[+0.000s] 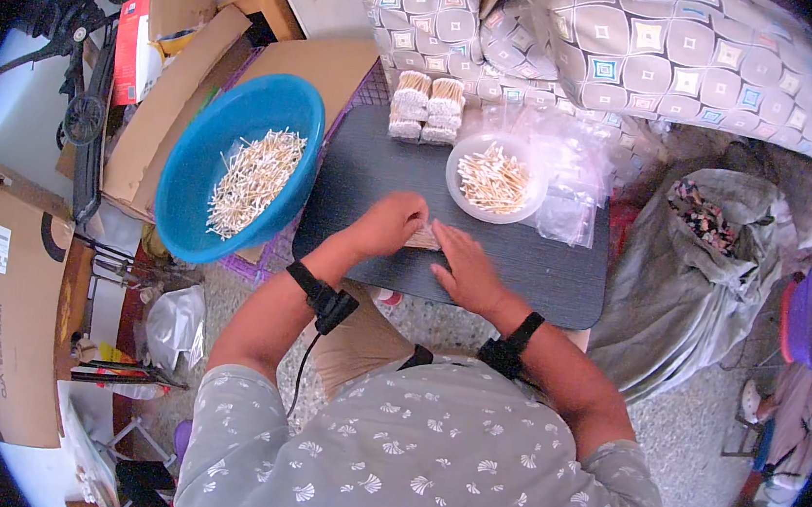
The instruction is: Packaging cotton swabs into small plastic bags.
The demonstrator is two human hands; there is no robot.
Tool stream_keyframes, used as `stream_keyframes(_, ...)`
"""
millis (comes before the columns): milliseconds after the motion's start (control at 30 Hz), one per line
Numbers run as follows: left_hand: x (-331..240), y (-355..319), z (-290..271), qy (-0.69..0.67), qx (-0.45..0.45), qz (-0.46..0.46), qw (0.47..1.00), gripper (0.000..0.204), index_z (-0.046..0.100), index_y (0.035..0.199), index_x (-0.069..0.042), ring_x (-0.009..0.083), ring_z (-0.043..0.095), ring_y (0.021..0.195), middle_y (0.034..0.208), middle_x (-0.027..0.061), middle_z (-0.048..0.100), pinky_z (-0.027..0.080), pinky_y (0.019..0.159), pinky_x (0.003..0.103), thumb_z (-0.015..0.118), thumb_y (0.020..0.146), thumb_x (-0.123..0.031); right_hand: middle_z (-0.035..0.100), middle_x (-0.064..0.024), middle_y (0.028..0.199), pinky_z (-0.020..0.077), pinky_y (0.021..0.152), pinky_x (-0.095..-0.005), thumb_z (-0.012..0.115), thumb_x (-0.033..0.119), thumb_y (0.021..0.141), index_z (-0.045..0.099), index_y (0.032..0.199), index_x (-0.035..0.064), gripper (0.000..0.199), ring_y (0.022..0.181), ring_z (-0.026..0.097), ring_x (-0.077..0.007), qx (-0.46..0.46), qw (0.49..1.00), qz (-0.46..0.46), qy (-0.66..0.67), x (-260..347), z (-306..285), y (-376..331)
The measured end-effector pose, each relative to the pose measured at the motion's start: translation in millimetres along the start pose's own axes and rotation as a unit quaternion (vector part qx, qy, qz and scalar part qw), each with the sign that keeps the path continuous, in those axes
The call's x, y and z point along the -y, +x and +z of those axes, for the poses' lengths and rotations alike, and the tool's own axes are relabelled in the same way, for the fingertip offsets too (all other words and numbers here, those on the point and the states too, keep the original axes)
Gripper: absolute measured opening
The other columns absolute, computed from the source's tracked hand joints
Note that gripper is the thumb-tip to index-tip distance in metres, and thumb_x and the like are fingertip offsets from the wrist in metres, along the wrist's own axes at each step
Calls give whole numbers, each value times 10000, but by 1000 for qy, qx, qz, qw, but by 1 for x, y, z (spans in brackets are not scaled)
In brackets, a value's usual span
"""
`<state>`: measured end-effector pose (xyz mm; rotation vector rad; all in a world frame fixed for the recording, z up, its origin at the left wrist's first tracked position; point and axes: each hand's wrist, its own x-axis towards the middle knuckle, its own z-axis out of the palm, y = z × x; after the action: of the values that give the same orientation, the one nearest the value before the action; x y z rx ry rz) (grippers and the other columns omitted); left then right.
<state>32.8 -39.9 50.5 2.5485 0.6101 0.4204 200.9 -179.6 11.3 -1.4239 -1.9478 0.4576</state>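
A small bundle of cotton swabs [421, 238] lies on the dark table [375, 167] between my hands, partly covered by them. My left hand [391, 225] is closed at the bundle's left end, its fingers curled; what they pinch is hidden. My right hand [468, 269] reaches the bundle's right end with fingers stretched out and thumb apart, fingertips touching it. Just beyond stands a round white bowl [451, 182] of loose cotton swabs [493, 178]. Packed bundles of swabs [427, 107] are stacked at the table's far edge. Clear plastic bags [574, 187] lie right of the bowl.
A large blue basin [177, 197] holding many loose swabs tilts at the table's left. Cardboard boxes [5, 303] stand farther left. On the right are a grey sack [690, 300] and patterned cloth-covered furniture [669, 59]. A cable [302, 371] hangs from my left wrist band.
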Motion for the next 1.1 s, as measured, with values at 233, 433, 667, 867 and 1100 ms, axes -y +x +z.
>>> stream_keyframes(233, 9, 10, -9, 30, -40, -26, 998, 89, 523, 827, -28, 406, 535, 824, 838, 193, 565, 429, 724, 471, 541, 827, -116, 377, -214, 1406, 304, 1067, -446, 634, 166, 809, 290, 1396, -11, 703, 1293, 364, -373, -1, 1000, 13, -15, 0, 0, 0)
stream_keyframes(433, 34, 26, -21, 126, -48, -32, 990, 53, 534, 809, -60, 404, 540, 832, 823, 182, 584, 416, 728, 506, 524, 828, -109, 435, -195, 1367, 316, 1059, -443, 620, 151, 819, 387, 1347, 9, 594, 1257, 403, -362, -26, 999, -5, 29, -7, 4, -5)
stream_keyframes(667, 52, 48, -12, 162, -91, -57, 981, 65, 576, 857, -83, 369, 548, 897, 887, 136, 608, 424, 775, 476, 558, 795, -84, 524, -154, 1283, 367, 1012, -432, 582, 116, 840, 544, 1183, 33, 355, 1171, 477, -342, -19, 997, -28, 75, -19, -6, -22)
stream_keyframes(867, 12, 32, 10, 115, -276, -24, 954, 243, 581, 1016, -48, 357, 531, 964, 1002, 153, 587, 411, 866, 440, 588, 773, -51, 600, -148, 1155, 430, 937, -415, 565, 113, 864, 603, 1079, 40, 231, 1077, 550, -328, -25, 995, 0, 95, -25, -40, -41)
stream_keyframes(1100, -4, -3, 60, 15, -244, 4, 970, 213, 582, 999, -55, 348, 513, 974, 1010, 143, 577, 407, 857, 436, 601, 789, -76, 643, -133, 943, 493, 802, -357, 583, 101, 858, 640, 987, 43, 153, 882, 626, -287, -97, 992, 62, 50, -21, -97, -16)
